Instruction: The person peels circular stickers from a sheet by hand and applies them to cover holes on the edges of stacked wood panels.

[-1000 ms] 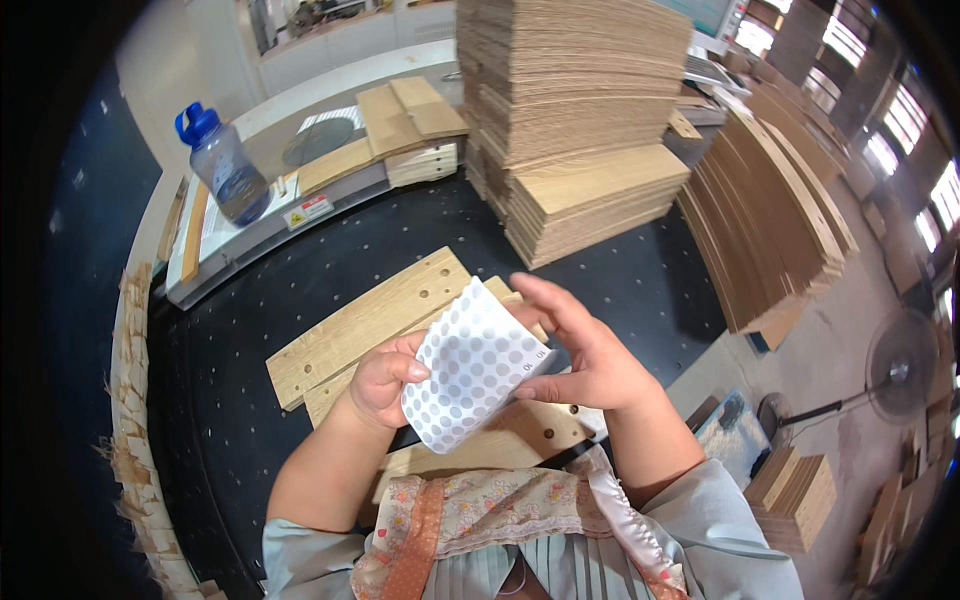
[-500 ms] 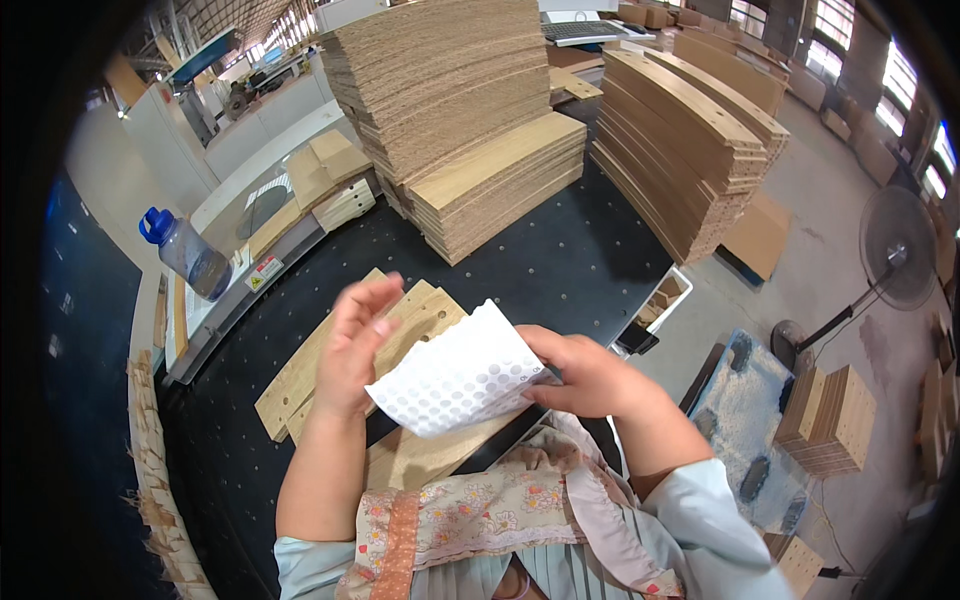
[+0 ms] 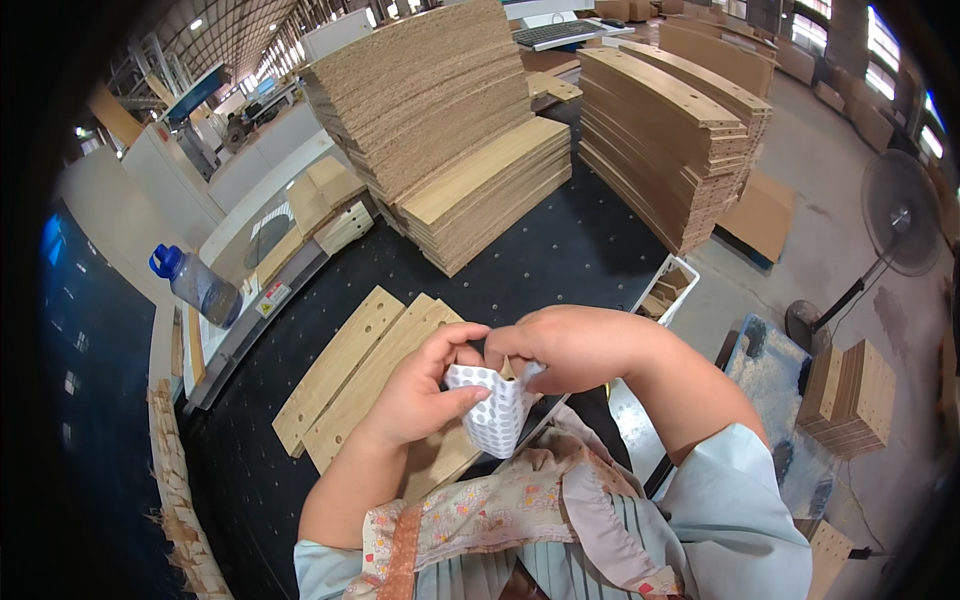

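A white sheet with rows of grey round dots (image 3: 495, 415), like a sheet of stickers, is bent upright in front of my apron. My left hand (image 3: 430, 395) is closed on its left edge, thumb over the dotted face. At the sheet's upper right, the bent fingers of my right hand (image 3: 555, 345) grip its edge; their tips are partly hidden. Beneath my hands, pale wooden boards with drilled holes (image 3: 345, 365) lie side by side on the black table (image 3: 525, 250).
Tall stacks of boards (image 3: 430, 100) stand at the table's far side, with another stack (image 3: 660, 135) to their right. A blue-capped bottle (image 3: 200, 285) is on the left ledge. Right of the table are a standing fan (image 3: 900, 215) and a low stack of boards (image 3: 850, 400).
The sheet has gone from spread wide to bent and upright. My left hand has moved right and taken hold of it; my right hand has come over its top edge.
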`<action>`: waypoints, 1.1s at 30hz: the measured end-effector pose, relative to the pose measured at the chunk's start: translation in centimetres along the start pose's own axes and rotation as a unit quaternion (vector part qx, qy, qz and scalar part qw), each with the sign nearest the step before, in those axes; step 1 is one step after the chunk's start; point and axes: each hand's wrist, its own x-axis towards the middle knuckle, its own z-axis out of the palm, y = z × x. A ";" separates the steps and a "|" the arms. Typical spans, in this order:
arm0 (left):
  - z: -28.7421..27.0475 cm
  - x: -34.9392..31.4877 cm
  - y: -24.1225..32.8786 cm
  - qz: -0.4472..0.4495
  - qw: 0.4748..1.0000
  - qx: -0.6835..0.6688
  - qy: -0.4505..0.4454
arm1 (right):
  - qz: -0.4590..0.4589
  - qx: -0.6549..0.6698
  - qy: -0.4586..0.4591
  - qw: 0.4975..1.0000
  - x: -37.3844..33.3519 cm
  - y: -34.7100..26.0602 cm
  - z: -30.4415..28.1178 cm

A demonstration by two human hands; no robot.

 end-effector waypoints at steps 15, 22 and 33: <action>1.2 -0.7 -3.6 0.115 0.953 -0.270 0.079 | -0.056 0.246 0.287 0.924 -0.9 1.2 6.4; 2.1 -0.9 -2.4 0.174 0.959 0.131 0.184 | -0.017 0.276 0.360 0.891 0.4 1.7 9.5; 2.9 3.0 -0.6 0.158 0.940 0.275 0.124 | -0.039 0.181 0.472 0.862 -1.8 2.8 6.7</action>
